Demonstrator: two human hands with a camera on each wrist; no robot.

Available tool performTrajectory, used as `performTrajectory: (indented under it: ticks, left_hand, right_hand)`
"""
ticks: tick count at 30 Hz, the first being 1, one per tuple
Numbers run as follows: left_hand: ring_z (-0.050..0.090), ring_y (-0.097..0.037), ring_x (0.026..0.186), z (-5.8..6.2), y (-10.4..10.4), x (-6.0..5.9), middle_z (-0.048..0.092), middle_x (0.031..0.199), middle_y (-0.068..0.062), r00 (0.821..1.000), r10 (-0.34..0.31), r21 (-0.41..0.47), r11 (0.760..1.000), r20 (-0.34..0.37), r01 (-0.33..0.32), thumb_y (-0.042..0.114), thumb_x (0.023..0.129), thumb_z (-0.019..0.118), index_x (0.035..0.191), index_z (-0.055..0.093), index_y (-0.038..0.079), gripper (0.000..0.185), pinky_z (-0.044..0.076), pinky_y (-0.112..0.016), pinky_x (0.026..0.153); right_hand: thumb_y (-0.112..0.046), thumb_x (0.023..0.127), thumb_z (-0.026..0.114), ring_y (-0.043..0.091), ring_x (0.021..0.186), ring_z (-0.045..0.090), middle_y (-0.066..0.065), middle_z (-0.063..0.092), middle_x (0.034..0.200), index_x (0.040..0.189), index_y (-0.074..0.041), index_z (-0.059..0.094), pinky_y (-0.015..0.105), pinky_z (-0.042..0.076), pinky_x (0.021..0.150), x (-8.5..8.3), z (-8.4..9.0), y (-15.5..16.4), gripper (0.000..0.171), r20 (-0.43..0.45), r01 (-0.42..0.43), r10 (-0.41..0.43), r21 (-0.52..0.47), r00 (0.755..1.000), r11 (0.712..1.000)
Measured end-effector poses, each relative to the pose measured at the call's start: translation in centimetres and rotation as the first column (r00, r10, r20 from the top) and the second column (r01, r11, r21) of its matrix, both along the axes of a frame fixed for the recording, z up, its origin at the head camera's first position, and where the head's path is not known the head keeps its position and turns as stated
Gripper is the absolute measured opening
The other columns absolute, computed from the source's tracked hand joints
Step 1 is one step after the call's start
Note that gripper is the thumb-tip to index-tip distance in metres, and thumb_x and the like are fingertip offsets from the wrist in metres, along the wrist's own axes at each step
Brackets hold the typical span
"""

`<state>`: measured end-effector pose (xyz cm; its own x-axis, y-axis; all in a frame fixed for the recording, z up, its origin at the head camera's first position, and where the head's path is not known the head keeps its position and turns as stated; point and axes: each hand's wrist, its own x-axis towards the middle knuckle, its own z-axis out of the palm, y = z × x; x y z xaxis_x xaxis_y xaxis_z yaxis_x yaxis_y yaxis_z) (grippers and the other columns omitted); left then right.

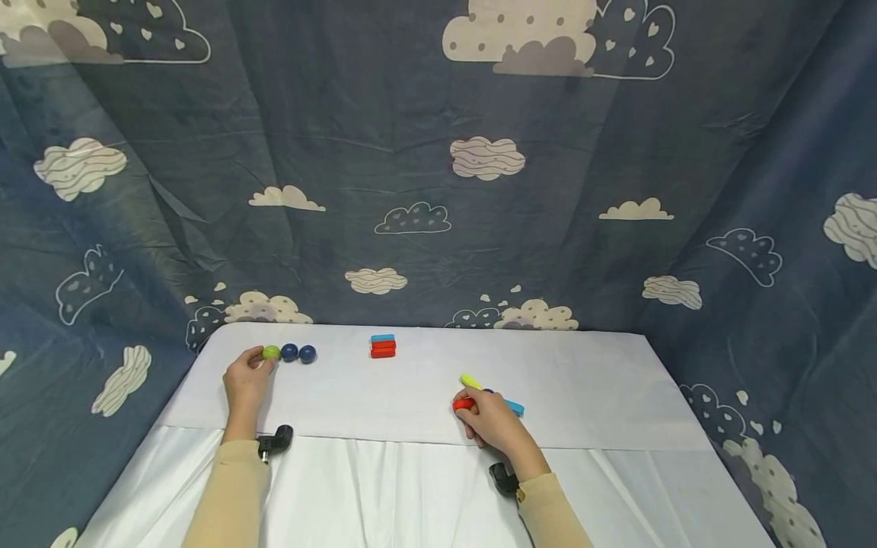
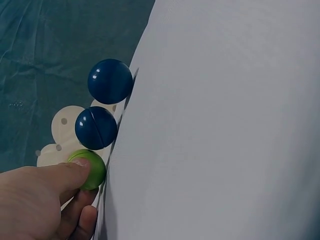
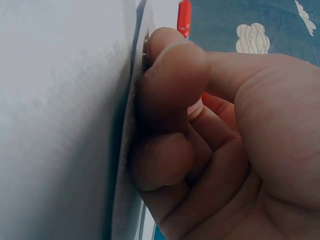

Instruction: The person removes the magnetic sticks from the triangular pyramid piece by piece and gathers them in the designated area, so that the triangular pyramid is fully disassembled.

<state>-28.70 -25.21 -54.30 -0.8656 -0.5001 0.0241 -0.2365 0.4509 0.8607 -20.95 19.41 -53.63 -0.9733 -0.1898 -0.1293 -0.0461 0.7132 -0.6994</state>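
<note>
Inspector: Head view, nearest first. Two sleeved forearms reach over a white table (image 1: 582,365). The left hand (image 1: 245,380) sits near the far left edge, thumb and fingers pinching a green ball (image 1: 271,352).

Clerk: And beside it?

Inspector: Two blue balls (image 1: 298,353) in a row just right of the green one, the first close to it. Further right, at the far side, a stack of blocks (image 1: 383,346): blue on top, red beneath. The right hand (image 1: 489,418) lies mid-table, fingers curled round a red block (image 1: 463,404). A yellow stick (image 1: 470,380) lies just beyond it, a blue block (image 1: 515,408) at its right.

Clerk: Left wrist view?

Inspector: The thumb (image 2: 60,177) presses the green ball (image 2: 92,170) from one side, fingers (image 2: 80,220) curled under it. Both blue balls (image 2: 102,105) are in line beyond it.

Clerk: Right wrist view?

Inspector: Fingers (image 3: 170,85) bent tight together against the table (image 3: 60,120). Red shows between them. A red piece (image 3: 184,17) lies beyond the fingertips.
</note>
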Motion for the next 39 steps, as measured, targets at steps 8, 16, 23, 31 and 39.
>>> performTrajectory:
  ticks: [8,16,23,31,39]
  left_hand:
    - [0.055,-0.042,0.13,-0.3,-0.1,0.1,0.064,0.142,-0.027,1.0,-0.004,0.008,1.0,-0.01,0.005,0.013,0.1,0.066,0.145,0.059,-0.004,0.048,0.042,-0.056,0.113]
    - [0.055,-0.042,0.136,0.1,-0.2,0.6,0.06,0.149,-0.024,0.999,0.027,0.048,0.999,-0.039,-0.025,0.016,0.101,0.067,0.148,0.057,-0.001,0.051,0.043,-0.054,0.115]
    - [0.055,-0.039,0.133,2.1,1.0,1.6,0.061,0.146,-0.021,0.985,0.062,0.035,0.998,-0.159,-0.057,0.017,0.101,0.069,0.144,0.062,0.002,0.046,0.042,-0.051,0.11]
    - [0.055,-0.039,0.133,5.3,4.8,3.3,0.064,0.142,-0.019,0.955,0.025,0.063,0.998,-0.294,-0.006,0.015,0.1,0.071,0.14,0.065,0.003,0.042,0.038,-0.054,0.113]
    - [0.059,-0.037,0.127,5.7,9.6,4.3,0.068,0.134,-0.017,0.925,-0.099,0.064,0.989,-0.366,0.131,0.012,0.097,0.075,0.135,0.069,0.005,0.039,0.043,-0.056,0.112]
  right_hand:
    - [-0.02,0.104,0.068,0.012,0.04,0.05,-0.002,0.061,0.058,0.124,-0.012,0.067,0.025,0.045,0.046,0.1,0.0,0.0,0.021,-0.009,-0.009,0.009,-0.001,1.0,1.0]
    - [-0.02,0.104,0.068,0.013,0.04,0.051,-0.002,0.061,0.058,0.124,-0.011,0.067,0.025,0.046,0.047,0.1,0.0,-0.1,0.021,-0.003,-0.007,0.007,0.002,1.0,1.0]
    - [-0.018,0.105,0.068,0.012,0.041,0.05,-0.002,0.061,0.059,0.125,-0.011,0.067,0.025,0.046,0.047,0.1,0.3,-0.1,0.022,-0.001,-0.005,0.005,0.0,1.0,1.0]
    - [-0.018,0.105,0.068,0.012,0.042,0.051,-0.002,0.061,0.059,0.126,-0.011,0.067,0.025,0.046,0.047,0.1,0.2,0.0,0.022,-0.005,-0.016,0.016,0.013,1.0,1.0]
    - [-0.019,0.105,0.068,0.012,0.043,0.051,-0.003,0.061,0.059,0.126,-0.012,0.067,0.026,0.047,0.048,0.0,-0.1,-0.1,0.023,-0.005,-0.018,0.018,0.029,1.0,0.999]
